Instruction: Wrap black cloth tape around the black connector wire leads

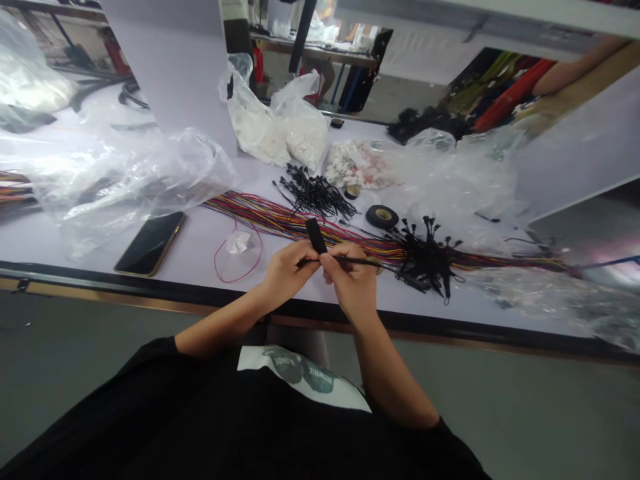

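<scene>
Fingers of my left hand [287,272] and right hand [354,287] pinch tight on the black strip [315,233]; it points 11 o'clock, black cable [361,261] toward 3, right hand nearer.

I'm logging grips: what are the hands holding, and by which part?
The left hand and right hand pinch a black strip by its near end, plus a thin black cable whose gripped part fingers hide.

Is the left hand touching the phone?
Apart: the head view shows a stretch of white tabletop between the left hand and the phone.
</scene>
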The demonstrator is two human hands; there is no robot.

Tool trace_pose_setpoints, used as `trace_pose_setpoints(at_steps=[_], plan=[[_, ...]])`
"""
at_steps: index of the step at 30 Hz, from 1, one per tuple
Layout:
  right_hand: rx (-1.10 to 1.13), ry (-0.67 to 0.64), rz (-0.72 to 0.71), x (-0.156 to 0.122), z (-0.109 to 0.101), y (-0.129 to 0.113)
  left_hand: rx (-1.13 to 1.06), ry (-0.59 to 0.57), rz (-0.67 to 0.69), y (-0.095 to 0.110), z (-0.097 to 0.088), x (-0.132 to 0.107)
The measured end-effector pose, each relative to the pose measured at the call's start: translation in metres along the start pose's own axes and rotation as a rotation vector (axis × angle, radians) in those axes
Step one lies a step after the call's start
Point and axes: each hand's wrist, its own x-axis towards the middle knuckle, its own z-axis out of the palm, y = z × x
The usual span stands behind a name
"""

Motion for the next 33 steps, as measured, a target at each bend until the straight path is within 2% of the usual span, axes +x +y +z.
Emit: trace_pose_setpoints(at_steps=[4,6,8,9,10,14,16,17,19,21,22,26,29,33], plan=[[-0.027,0.119,-0.051,0.002,0.000,0.004,-0.466,0.033,-0.224,-0.002,-0.003,0.002],[-0.038,0.090,-0.077,0.002,0.000,0.004,-0.609,-0.121,-0.370,-0.003,-0.012,0.009],[-0.031,0.027,-0.085,0.002,0.001,0.002,-0.651,-0.355,-0.484,-0.005,-0.021,0.016],[-0.026,0.012,-0.077,0.001,0.002,0.001,-0.645,-0.430,-0.505,-0.005,-0.024,0.019],[-0.016,0.017,-0.055,0.001,0.002,0.001,-0.623,-0.454,-0.496,-0.006,-0.025,0.020],[0.040,0.135,0.087,0.004,0.003,0.008,-0.372,-0.279,-0.233,-0.003,-0.023,0.007],[0.055,0.178,0.107,0.006,0.001,0.013,-0.227,-0.227,-0.102,0.000,-0.025,-0.004],[0.055,0.188,0.103,0.008,-0.001,0.014,-0.157,-0.235,-0.041,0.001,-0.027,-0.009],[0.045,0.176,0.084,0.009,-0.004,0.014,-0.067,-0.337,0.046,0.001,-0.031,-0.013],[0.025,0.135,0.041,0.009,-0.006,0.011,-0.053,-0.428,0.055,-0.002,-0.032,-0.010],[0.015,0.115,0.016,0.008,-0.006,0.009,-0.057,-0.418,0.032,-0.003,-0.031,-0.007],[0.002,0.094,-0.036,0.005,-0.004,0.000,0.065,-0.129,-0.020,-0.006,-0.014,0.004],[-0.053,0.109,-0.017,0.004,-0.004,-0.003,0.174,-0.057,0.003,-0.004,-0.005,0.006],[-0.075,-0.009,0.037,0.003,-0.005,-0.005,0.273,0.017,0.072,-0.003,-0.004,0.005]])
